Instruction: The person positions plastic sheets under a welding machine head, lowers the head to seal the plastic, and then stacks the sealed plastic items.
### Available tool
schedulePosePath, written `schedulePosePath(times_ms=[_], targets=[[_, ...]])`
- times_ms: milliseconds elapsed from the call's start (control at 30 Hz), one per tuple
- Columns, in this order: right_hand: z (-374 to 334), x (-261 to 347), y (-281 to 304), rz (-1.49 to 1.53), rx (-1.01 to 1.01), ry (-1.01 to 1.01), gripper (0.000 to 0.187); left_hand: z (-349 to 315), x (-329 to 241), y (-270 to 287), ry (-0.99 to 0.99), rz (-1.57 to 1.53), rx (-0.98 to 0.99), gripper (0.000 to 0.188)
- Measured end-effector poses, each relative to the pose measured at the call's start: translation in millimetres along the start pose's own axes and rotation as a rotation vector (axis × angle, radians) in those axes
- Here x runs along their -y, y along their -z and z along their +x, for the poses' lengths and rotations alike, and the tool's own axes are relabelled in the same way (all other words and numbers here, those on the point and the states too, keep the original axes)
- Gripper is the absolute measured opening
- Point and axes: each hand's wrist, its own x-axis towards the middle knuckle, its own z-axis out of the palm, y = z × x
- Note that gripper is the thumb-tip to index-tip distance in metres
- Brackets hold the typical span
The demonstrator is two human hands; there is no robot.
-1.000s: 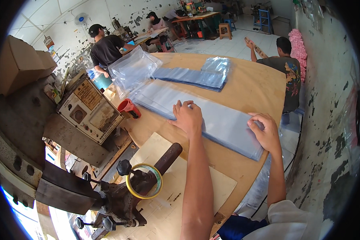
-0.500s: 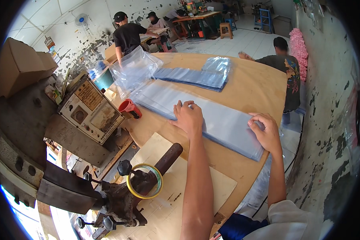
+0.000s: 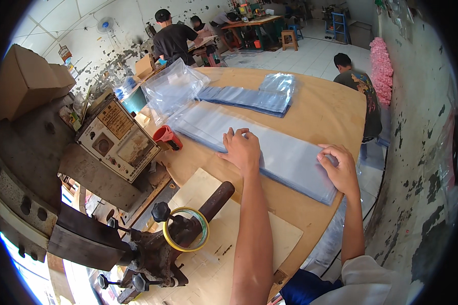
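Note:
A long stack of clear, bluish plastic sleeves (image 3: 295, 158) lies slantwise across the tan table. My left hand (image 3: 242, 151) rests on the stack near its front edge, thumb stretched out to the left and fingers apart, slightly bent. At the right end of the stack is my right hand (image 3: 341, 168), its thumb and forefinger curled together in a pinch at the top sleeve's edge. How much they grip is hard to see. Behind this stack lies a second pile of clear sleeves (image 3: 244, 99), with loose crumpled plastic sheeting (image 3: 170, 86) to its left.
A machine with a control box (image 3: 118, 138) and a dark metal arm stands at left. On the arm hangs a yellow-rimmed tape roll (image 3: 204, 243). A red cup (image 3: 168, 137) sits beside the stack. Other people (image 3: 173, 43) work behind; one sits beyond the table's right edge (image 3: 361, 89).
Both hands stay in nearly the same place on the stack. The view has shifted slightly. The person at back left has turned further away, and the seated person at right leans lower.

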Motion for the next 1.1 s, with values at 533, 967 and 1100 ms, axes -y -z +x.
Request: schedulePosePath(times_ms=[533,967,1100], targets=[[0.3,6.4,-0.5,-0.033,0.008,0.026,0.02,0.8,2.0,2.3,-0.003,-0.014,0.01,0.027],[0.7,3.5,-2.5,-0.041,-0.007,0.041,0.02,1.8,0.9,4.3,0.0,-0.031,0.014,0.027],[-0.2,4.2,-2.2,-0.028,-0.011,0.034,0.019,0.7,0.9,2.1,0.002,-0.03,0.018,0.026]])
